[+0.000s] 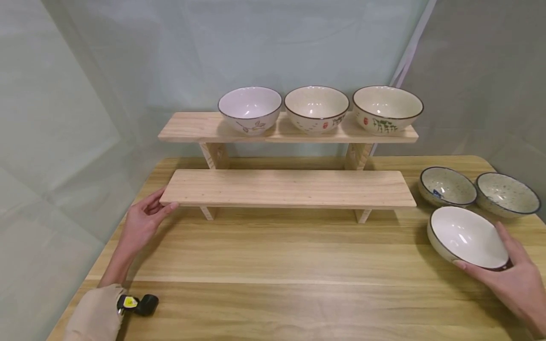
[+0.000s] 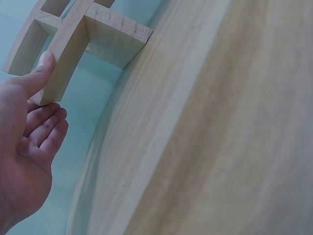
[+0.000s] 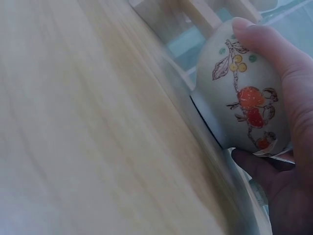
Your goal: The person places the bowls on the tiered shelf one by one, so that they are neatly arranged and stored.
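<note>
Head view, white bowl: the bowl (image 1: 468, 237) is at the right side of the table (image 1: 273, 265), right of the wooden stand, its dark-edged rim tilted; whether its base touches the wood I cannot tell.
Right hand: this hand (image 1: 518, 274) grips the bowl's near right side between thumb and fingers.
Painted side: the right wrist view shows orange-red fruit (image 3: 252, 100) on a branch.
Speckled bowls: two, left (image 1: 448, 185) and right (image 1: 507, 193), side by side just behind the white bowl, taking up the table there.
Lower board: one board (image 1: 286, 188), its right end near the speckled bowls.
Left hand: this hand (image 1: 142, 220) pinches that board's front left corner, thumb above, fingers bent beneath.
Upper board: one board (image 1: 187, 125), higher and farther back.
Patterned bowls: three in a row on it, leaf-sprig bowl (image 1: 250, 109), middle bowl (image 1: 317, 109), green-plant bowl (image 1: 387, 109).
Bowl count: six altogether.
Left sleeve: one beige cuff (image 1: 94, 315), a black device (image 1: 147, 304) beside it.
Backdrop: pale cloth (image 1: 273, 42) behind everything.
</note>
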Action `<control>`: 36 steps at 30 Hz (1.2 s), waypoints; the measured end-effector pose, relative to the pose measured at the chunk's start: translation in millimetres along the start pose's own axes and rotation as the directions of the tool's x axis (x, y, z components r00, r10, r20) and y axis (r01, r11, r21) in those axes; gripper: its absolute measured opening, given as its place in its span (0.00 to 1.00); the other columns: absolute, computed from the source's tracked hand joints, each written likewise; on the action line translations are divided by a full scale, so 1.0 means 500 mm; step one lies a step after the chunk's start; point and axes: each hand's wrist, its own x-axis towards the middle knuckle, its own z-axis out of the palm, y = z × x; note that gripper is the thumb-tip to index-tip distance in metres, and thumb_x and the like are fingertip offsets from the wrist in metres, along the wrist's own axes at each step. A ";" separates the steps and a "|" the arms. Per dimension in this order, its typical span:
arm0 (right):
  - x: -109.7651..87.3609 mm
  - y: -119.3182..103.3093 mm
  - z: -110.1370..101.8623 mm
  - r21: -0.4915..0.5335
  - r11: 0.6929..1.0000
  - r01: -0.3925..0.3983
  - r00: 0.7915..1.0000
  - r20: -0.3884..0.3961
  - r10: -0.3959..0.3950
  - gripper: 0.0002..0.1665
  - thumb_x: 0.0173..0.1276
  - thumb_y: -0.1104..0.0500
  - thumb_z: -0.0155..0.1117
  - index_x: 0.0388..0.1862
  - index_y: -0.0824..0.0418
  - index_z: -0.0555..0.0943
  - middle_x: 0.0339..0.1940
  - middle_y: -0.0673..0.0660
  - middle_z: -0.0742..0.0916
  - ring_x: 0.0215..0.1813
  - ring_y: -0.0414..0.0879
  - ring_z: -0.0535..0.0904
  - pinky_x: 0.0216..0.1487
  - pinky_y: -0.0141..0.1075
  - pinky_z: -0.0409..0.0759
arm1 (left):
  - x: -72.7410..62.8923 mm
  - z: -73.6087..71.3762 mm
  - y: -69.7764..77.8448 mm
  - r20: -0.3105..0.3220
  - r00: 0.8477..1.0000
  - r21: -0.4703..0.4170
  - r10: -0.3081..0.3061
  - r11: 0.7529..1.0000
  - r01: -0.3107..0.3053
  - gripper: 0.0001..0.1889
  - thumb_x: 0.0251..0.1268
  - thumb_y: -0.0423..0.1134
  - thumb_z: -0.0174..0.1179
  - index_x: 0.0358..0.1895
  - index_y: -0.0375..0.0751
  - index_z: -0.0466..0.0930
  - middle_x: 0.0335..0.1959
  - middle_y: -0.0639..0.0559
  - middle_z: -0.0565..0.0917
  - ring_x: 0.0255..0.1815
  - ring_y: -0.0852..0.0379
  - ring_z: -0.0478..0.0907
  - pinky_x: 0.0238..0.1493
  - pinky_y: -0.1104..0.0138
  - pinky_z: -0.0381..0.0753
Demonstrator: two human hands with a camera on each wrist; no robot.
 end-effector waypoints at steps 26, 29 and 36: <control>-0.003 -0.023 -0.009 0.032 0.999 -0.002 0.998 -0.059 0.004 0.67 0.60 0.58 0.80 0.87 0.57 0.45 0.80 0.80 0.52 0.81 0.69 0.44 0.77 0.31 0.36 | 0.000 -0.001 -0.001 0.005 1.000 0.002 -0.007 1.000 0.007 0.36 0.76 0.41 0.64 0.78 0.28 0.61 0.68 0.25 0.73 0.52 0.78 0.75 0.47 0.83 0.77; -0.001 -0.027 -0.011 0.042 0.999 -0.013 0.998 -0.056 0.015 0.67 0.60 0.59 0.80 0.87 0.54 0.45 0.80 0.80 0.52 0.80 0.68 0.46 0.69 0.18 0.41 | 0.000 -0.001 -0.003 0.009 1.000 -0.010 -0.009 1.000 0.009 0.36 0.76 0.41 0.64 0.78 0.27 0.60 0.68 0.25 0.73 0.52 0.78 0.75 0.47 0.82 0.77; -0.003 -0.034 -0.013 0.072 0.997 -0.003 0.998 -0.067 0.007 0.67 0.60 0.62 0.80 0.87 0.51 0.46 0.80 0.80 0.53 0.76 0.38 0.53 0.56 0.08 0.50 | 0.001 -0.002 -0.003 0.011 1.000 -0.014 -0.011 1.000 0.011 0.36 0.76 0.41 0.64 0.78 0.27 0.60 0.68 0.24 0.72 0.53 0.77 0.75 0.47 0.82 0.77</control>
